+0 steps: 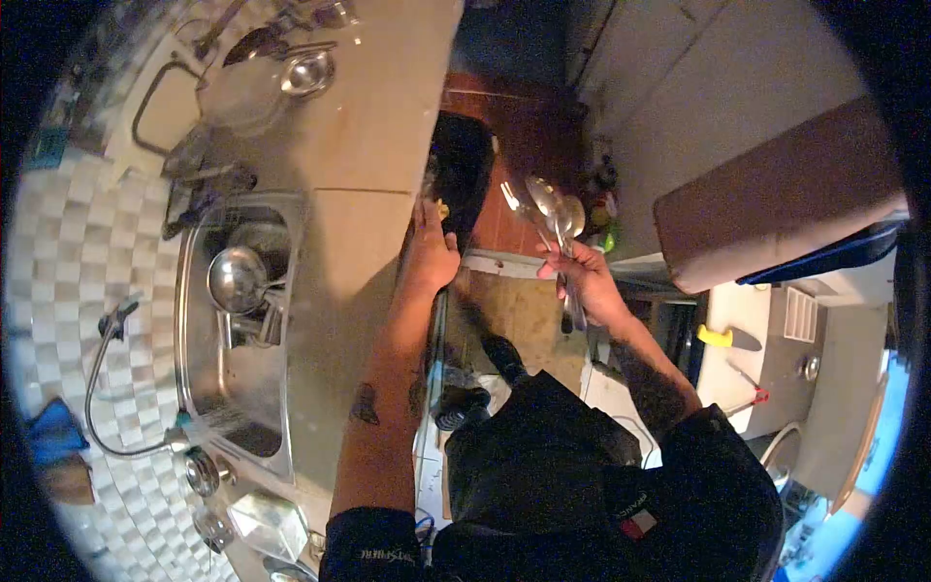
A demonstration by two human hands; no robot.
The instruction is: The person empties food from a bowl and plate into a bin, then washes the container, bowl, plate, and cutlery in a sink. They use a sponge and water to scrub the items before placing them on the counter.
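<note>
Steel cutlery [543,209] fills the right hand [587,281]; left hand [432,254] grips the counter edge [388,209].

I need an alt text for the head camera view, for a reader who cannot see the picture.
Seen from above, a person's right hand holds a bunch of metal cutlery, spoons and a fork, over the kitchen floor. The left hand rests at the edge of the counter, beside a steel sink holding a metal bowl.
</note>
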